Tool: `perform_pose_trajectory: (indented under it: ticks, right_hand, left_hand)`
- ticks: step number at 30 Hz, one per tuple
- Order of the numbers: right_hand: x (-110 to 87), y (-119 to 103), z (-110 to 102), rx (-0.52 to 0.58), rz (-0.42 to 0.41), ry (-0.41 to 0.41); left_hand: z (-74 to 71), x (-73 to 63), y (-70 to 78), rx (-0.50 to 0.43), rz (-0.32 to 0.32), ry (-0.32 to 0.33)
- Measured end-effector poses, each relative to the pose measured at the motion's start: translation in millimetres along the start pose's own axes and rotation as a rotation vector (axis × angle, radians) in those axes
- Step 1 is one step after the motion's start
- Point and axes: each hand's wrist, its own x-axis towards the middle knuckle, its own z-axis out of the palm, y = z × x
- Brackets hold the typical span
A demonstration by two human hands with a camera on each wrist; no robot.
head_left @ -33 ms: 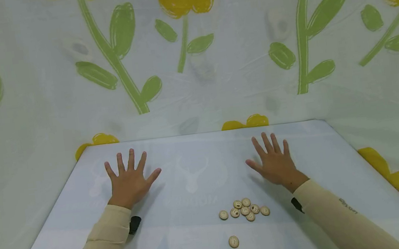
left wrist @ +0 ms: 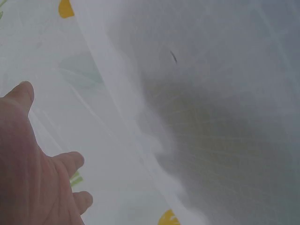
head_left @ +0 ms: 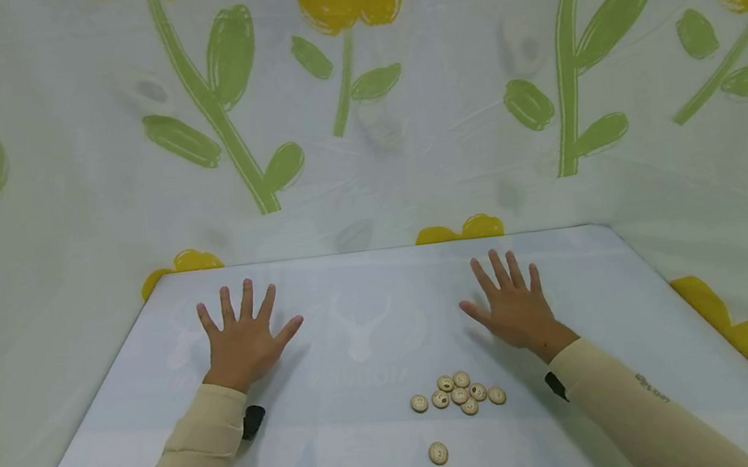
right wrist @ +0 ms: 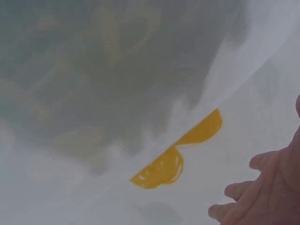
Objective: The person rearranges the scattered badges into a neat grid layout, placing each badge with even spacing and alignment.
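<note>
My left hand (head_left: 244, 349) is held over the left part of the white table (head_left: 343, 440), palm down with its fingers spread. On the other side my right hand (head_left: 518, 311) is spread the same way, and both hold nothing. Nearer to me than the right hand lies a loose cluster of round, pale wooden buttons (head_left: 460, 395) with small dark marks. One single button (head_left: 438, 453) lies apart, closer to the front. In the left wrist view, the left palm (left wrist: 33, 173) and some fingers show at the edge; the right wrist view shows part of the right palm (right wrist: 276, 187).
A pale cloth (head_left: 366, 172) printed with yellow flowers and green stems hangs behind the table and along its sides. Faint printing, including a deer head (head_left: 358, 329), marks the tabletop. Dark bands (head_left: 253, 422) show at both wrists, beside the beige sleeves (head_left: 197, 450).
</note>
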Motion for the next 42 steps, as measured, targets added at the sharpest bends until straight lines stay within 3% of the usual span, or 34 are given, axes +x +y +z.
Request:
perform_pose_trajectory:
  ticks: [10, 13, 16, 20, 24, 30, 35, 42]
  right_hand:
    - [-10.4, -12.3, -0.4, 0.024, -0.050, 0.016]
    - [-17.6, -15.8, 1.2, 0.105, -0.102, 0.033]
    - [-25.7, -19.0, 1.4, 0.272, -0.143, -0.001]
    - [-35.0, -20.8, 0.5, 0.435, -0.190, -0.101]
    - [-40.6, -21.5, 2.4, 0.490, -0.252, -0.190]
    - [-46.2, -24.3, 7.6, 0.508, -0.271, -0.277]
    - [-49.7, -25.6, 9.6, 0.498, -0.286, -0.301]
    - [-46.6, -24.5, 11.6, 0.471, -0.303, -0.288]
  left_hand:
    - [-1.9, -3.8, 10.9, 0.037, 0.046, 0.013]
    - [0.7, -8.9, 26.2, 0.028, 0.149, 0.079]
    - [5.1, -17.2, 51.8, -0.089, 0.299, 0.094]
    - [8.7, -31.7, 91.2, -0.256, 0.433, -0.038]
    - [13.9, -43.4, 120.4, -0.285, 0.495, -0.153]
    - [26.4, -57.0, 139.9, -0.271, 0.523, -0.241]
    - [35.5, -62.6, 140.6, -0.280, 0.500, -0.270]
    - [42.0, -61.1, 139.3, -0.301, 0.491, -0.256]
